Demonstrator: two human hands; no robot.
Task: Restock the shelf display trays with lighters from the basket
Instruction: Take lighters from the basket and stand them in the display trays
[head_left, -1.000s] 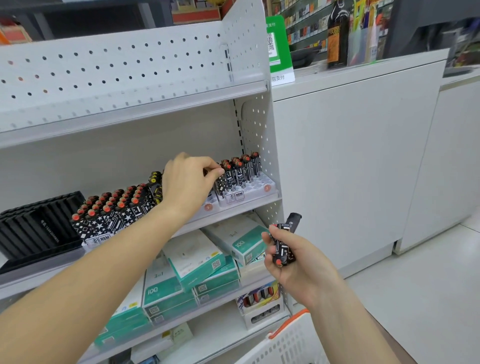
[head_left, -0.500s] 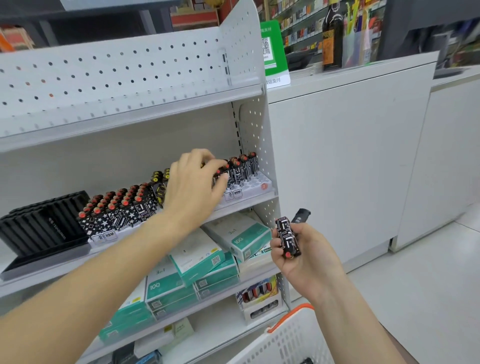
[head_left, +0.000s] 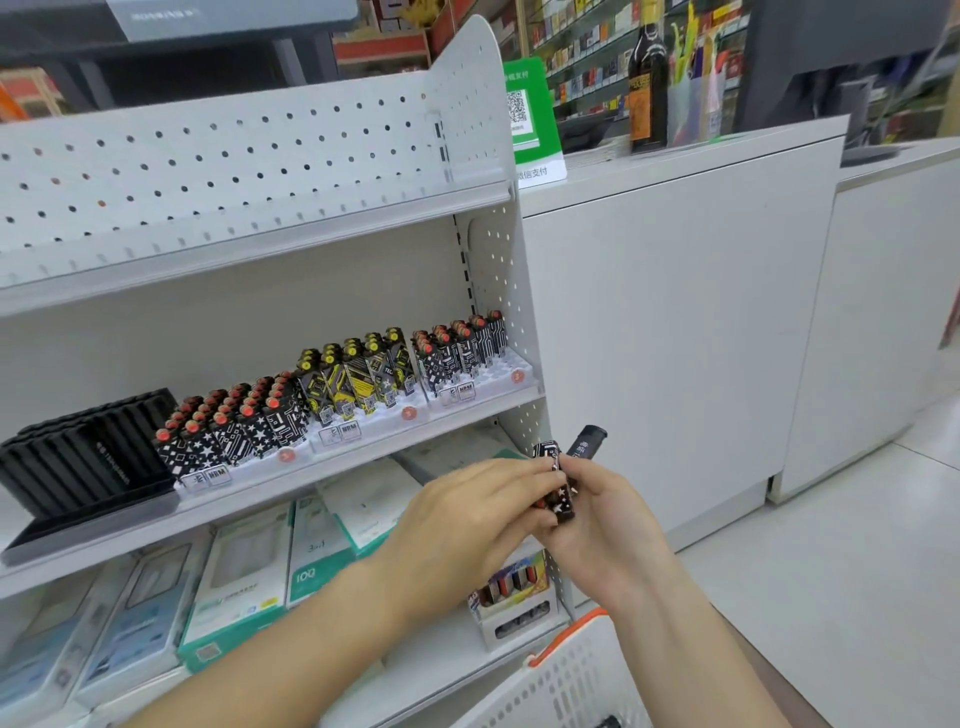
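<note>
Black-and-white patterned plastic lighter (head_left: 560, 488) sits gripped in the right hand (head_left: 597, 525); left hand (head_left: 467, 519) beside it pinches it, probably taking it for the tray.

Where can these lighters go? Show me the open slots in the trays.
Right tray: bare slots along its front and right edge, before the black-white lighters. Middle tray: a bare front strip below the yellow lighters. Left tray is crowded nearly to the front.
</note>
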